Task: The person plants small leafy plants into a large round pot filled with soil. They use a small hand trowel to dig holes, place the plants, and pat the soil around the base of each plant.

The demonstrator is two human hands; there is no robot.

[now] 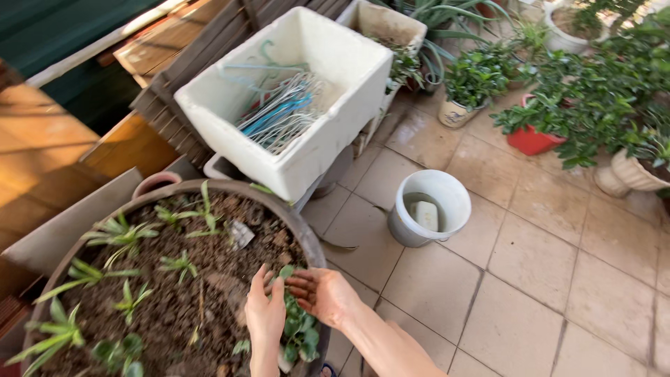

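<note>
Head view: two hands, left hand (265,311) and right hand (322,293), both loosely open, touch one leafy plant (300,331) in one soil-filled pot (307,241)

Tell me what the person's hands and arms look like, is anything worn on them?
Both hands are bare: the left hand and right hand show no gloves, rings or watch that I can see. The forearms are bare too, with no sleeves in view. The fingertips look smudged with dark soil.

My hands (296,300) and forearms are bare: no sleeves, gloves, rings or watch; soil smudges my fingertips (299,283).
</note>
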